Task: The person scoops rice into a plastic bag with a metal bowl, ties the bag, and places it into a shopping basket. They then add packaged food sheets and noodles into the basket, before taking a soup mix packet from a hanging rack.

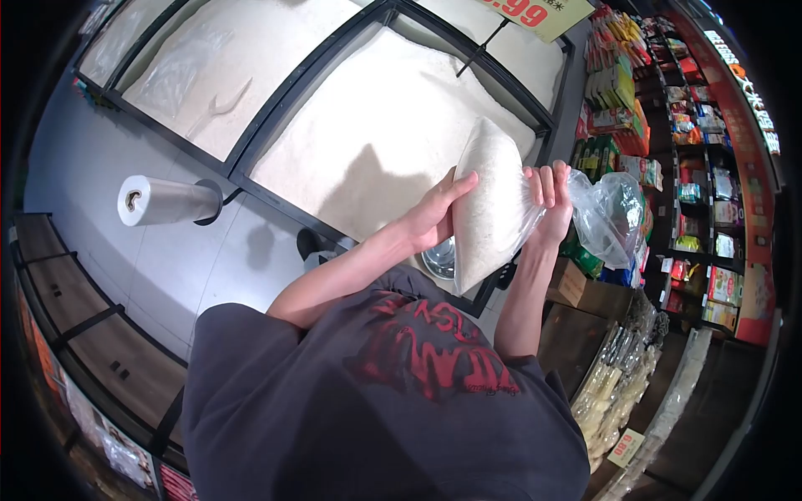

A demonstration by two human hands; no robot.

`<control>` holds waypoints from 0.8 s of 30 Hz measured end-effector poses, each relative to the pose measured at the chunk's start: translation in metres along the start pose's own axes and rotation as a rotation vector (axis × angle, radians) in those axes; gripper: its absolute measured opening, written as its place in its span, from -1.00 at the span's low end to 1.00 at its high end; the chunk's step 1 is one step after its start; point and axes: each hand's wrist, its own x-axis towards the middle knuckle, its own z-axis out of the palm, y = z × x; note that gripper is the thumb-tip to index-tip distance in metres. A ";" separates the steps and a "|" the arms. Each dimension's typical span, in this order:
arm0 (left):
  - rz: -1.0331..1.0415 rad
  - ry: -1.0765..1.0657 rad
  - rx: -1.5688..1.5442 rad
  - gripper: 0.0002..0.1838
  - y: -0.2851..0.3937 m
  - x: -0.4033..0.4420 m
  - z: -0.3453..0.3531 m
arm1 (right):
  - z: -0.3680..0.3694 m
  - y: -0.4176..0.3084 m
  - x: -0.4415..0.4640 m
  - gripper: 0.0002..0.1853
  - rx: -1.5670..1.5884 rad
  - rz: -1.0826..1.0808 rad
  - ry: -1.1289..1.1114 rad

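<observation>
Bag (493, 196) over bin edge (280, 203); right fingers (548, 185) clench its neck, left fingers (463, 185) cup its side; floor (192, 271) open leftward.

Dark shelving (98, 341) borders the pale tiled floor (159, 267), packed shelves (707, 192) at right.

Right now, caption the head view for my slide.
Left hand steadies a bag of white grain; right hand grips its gathered neck.

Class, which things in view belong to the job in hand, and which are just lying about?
Job in hand:
- filled bag
- left hand, on its side
- right hand, gripping its neck
- loose white grain, likely

Lying about, apparently:
- shelf packets
- upper price sign
- clear plastic on the neighbouring bin's grain
</observation>
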 end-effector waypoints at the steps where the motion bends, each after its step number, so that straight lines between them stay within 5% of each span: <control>1: 0.045 -0.015 0.028 -0.11 0.000 -0.002 0.000 | 0.001 0.000 0.000 -0.67 -0.002 0.003 0.001; 24: 0.006 -0.253 0.045 0.13 0.019 -0.020 0.008 | 0.040 -0.019 0.001 -0.64 0.009 -0.012 -0.081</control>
